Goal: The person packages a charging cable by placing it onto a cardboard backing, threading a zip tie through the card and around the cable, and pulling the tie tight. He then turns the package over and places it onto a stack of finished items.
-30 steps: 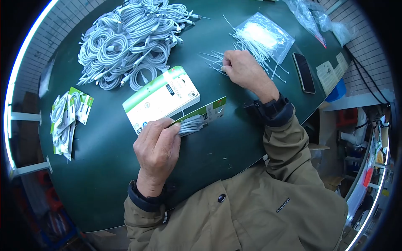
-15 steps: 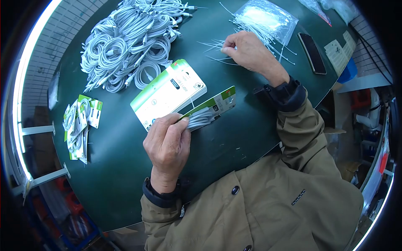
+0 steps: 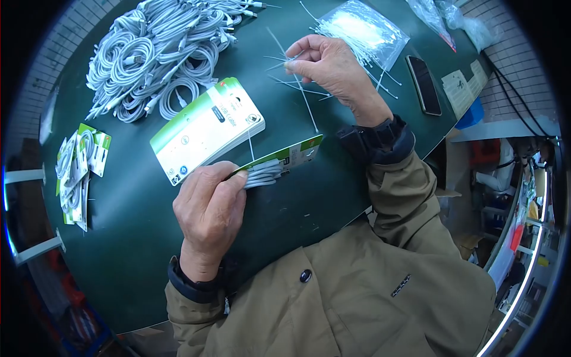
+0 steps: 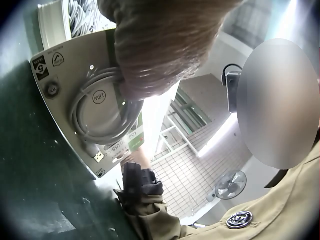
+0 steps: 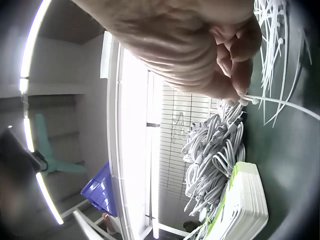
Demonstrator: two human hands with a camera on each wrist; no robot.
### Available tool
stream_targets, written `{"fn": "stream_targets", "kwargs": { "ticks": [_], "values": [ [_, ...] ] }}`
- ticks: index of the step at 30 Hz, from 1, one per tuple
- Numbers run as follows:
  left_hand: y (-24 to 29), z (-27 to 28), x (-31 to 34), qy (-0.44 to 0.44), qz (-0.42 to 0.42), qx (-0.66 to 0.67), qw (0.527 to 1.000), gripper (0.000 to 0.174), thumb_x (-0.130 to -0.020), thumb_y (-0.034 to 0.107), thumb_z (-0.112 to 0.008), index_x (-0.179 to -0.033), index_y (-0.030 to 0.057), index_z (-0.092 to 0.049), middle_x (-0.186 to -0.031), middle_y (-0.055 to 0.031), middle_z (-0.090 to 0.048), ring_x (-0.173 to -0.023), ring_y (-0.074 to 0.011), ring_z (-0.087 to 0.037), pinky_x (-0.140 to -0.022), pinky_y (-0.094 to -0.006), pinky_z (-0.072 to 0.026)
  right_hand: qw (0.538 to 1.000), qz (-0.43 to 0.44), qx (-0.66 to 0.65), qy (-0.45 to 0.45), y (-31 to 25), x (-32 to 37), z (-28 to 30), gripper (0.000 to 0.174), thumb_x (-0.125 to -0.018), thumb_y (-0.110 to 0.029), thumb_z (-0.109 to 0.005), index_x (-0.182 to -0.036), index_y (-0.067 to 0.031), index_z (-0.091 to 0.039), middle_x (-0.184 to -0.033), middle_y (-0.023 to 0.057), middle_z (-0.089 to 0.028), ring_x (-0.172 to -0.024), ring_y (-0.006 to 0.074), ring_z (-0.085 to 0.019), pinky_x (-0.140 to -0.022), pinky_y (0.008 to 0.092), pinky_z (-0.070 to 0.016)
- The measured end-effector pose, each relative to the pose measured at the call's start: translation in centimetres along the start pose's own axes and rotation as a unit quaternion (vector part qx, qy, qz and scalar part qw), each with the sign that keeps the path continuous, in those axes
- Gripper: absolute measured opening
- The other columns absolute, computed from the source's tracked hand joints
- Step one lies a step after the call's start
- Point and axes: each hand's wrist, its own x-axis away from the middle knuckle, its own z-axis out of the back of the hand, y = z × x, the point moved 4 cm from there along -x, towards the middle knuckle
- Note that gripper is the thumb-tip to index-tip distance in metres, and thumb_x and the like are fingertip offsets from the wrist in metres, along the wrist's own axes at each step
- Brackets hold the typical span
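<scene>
My left hand (image 3: 208, 209) grips a green-and-white packaging card (image 3: 304, 151) by one end. Bound to its face is a coiled grey cable (image 4: 76, 117), and a white cable tie (image 3: 251, 146) sticks up from the card's upper edge. At the upper middle, my right hand (image 3: 333, 66) pinches another long, thin cable tie (image 3: 307, 102) between thumb and fingertip. Loose cable ties (image 3: 297, 88) lie beneath and beside that hand. Just beyond the held card sits a stack of printed cards (image 3: 205, 128).
A large heap of coiled grey cables (image 3: 151, 56) covers the back left. Several carded cables (image 3: 77, 172) lie at the left edge. A clear bag of cable ties (image 3: 363, 30), a phone (image 3: 423, 86) and paper sheets (image 3: 461, 89) occupy the right side of the green table (image 3: 137, 238).
My right hand has picked a cable tie out of the loose ones and its fingers have spread somewhat. The left hand keeps hold of the card. The head view has shifted a little.
</scene>
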Motion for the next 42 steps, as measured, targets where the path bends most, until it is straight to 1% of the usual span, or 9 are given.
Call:
{"fn": "stream_targets", "kwargs": {
  "ticks": [5, 11, 14, 17, 23, 26, 29, 32, 42],
  "values": [
    [-0.1, 0.1, 0.1, -0.001, 0.001, 0.003, 1.0, 0.026, -0.071, -0.013, -0.08, -0.089, 0.0005, -0.068, -0.092, -0.0127, -0.073, -0.079, -0.0278, -0.071, -0.067, -0.0354, -0.0552, 0.979, 0.05, 0.192, 0.048, 2.5, -1.2, 0.3, 0.026, -0.09, -0.015, -0.075, -0.109, 0.0027, -0.077, -0.083, 0.0105, -0.077, -0.071, 0.0162, -0.07, -0.071, 0.0298, -0.0573],
    [0.0, 0.1, 0.0, 0.006, -0.003, 0.003, 1.0, 0.026, -0.071, -0.013, -0.08, -0.089, 0.0005, -0.068, -0.092, -0.0126, -0.073, -0.079, -0.0274, -0.07, -0.067, -0.0349, -0.0549, 0.965, 0.094, 0.226, 0.098, 2.5, -1.2, 0.5, 0.023, -0.09, -0.019, -0.073, -0.102, -0.0014, -0.08, -0.079, 0.0124, -0.075, -0.068, 0.0207, -0.069, -0.07, 0.033, -0.0564],
    [-0.1, 0.2, 0.0, 0.005, 0.0, 0.003, 1.0, 0.026, -0.071, -0.013, -0.08, -0.089, 0.0006, -0.068, -0.092, -0.0125, -0.073, -0.078, -0.0272, -0.07, -0.067, -0.0347, -0.0546, 0.969, 0.073, 0.211, 0.105, 1.2, -0.9, 0.9, 0.019, -0.088, -0.017, -0.075, -0.094, 0.0001, -0.08, -0.079, 0.0157, -0.076, -0.071, 0.0278, -0.073, -0.073, 0.0362, -0.0597],
    [-0.1, 0.2, 0.0, 0.003, 0.0, 0.002, 1.0, 0.026, -0.07, -0.013, -0.08, -0.089, 0.0007, -0.068, -0.092, -0.0123, -0.072, -0.078, -0.027, -0.069, -0.067, -0.0347, -0.0543, 0.963, 0.105, 0.191, 0.158, 0.8, -0.8, 1.0, 0.018, -0.09, -0.019, -0.077, -0.092, -0.0017, -0.081, -0.078, 0.0124, -0.077, -0.068, 0.0227, -0.072, -0.069, 0.0342, -0.0586],
    [-0.1, 0.2, 0.0, 0.008, -0.006, 0.002, 1.0, 0.027, -0.07, -0.013, -0.08, -0.09, 0.0006, -0.069, -0.092, -0.0122, -0.072, -0.078, -0.0267, -0.069, -0.066, -0.0346, -0.054, 0.987, 0.066, 0.036, 0.145, 1.1, -1.0, 1.2, 0.016, -0.091, -0.019, -0.078, -0.094, -0.0038, -0.082, -0.077, 0.0064, -0.077, -0.068, 0.0135, -0.07, -0.067, 0.0287, -0.0571],
    [-0.1, 0.2, 0.1, 0.007, -0.005, 0.002, 1.0, 0.026, -0.07, -0.013, -0.08, -0.09, 0.0005, -0.069, -0.092, -0.0123, -0.072, -0.078, -0.0268, -0.07, -0.066, -0.0348, -0.054, 0.981, 0.055, 0.111, 0.146, 0.4, -0.6, 1.6, 0.016, -0.091, -0.018, -0.078, -0.095, -0.003, -0.082, -0.079, 0.0063, -0.077, -0.069, 0.0133, -0.071, -0.067, 0.0278, -0.0575],
    [-0.1, 0.2, 0.1, 0.003, -0.006, 0.002, 1.0, 0.025, -0.071, -0.013, -0.08, -0.09, 0.0005, -0.069, -0.092, -0.0122, -0.072, -0.079, -0.0269, -0.07, -0.067, -0.035, -0.0541, 0.967, 0.117, 0.117, 0.195, 1.4, -1.2, 2.0, 0.015, -0.091, -0.016, -0.078, -0.096, -0.0018, -0.079, -0.081, 0.0076, -0.078, -0.069, 0.0128, -0.071, -0.067, 0.0273, -0.0579],
    [0.0, 0.3, 0.1, 0.004, -0.005, 0.002, 1.0, 0.025, -0.071, -0.012, -0.08, -0.089, 0.0006, -0.069, -0.092, -0.0122, -0.072, -0.078, -0.027, -0.07, -0.067, -0.0353, -0.0541, 0.975, 0.083, 0.045, 0.203, 2.1, -1.7, 2.1, 0.016, -0.092, -0.015, -0.077, -0.098, 0.0002, -0.075, -0.085, 0.0099, -0.078, -0.07, 0.0127, -0.072, -0.068, 0.0256, -0.0578],
    [0.0, 0.5, -0.1, 0.008, -0.013, 0.004, 1.0, 0.028, -0.069, -0.014, -0.079, -0.09, 0.0011, -0.068, -0.091, -0.0119, -0.072, -0.077, -0.0271, -0.069, -0.066, -0.0348, -0.0539, 0.981, -0.001, -0.182, 0.073, -0.8, -0.1, 0.4, 0.023, -0.099, -0.014, -0.078, -0.111, -0.0009, -0.065, -0.092, 0.0106, -0.077, -0.07, 0.0052, -0.063, -0.058, 0.0172, -0.0478]
  ]
}}
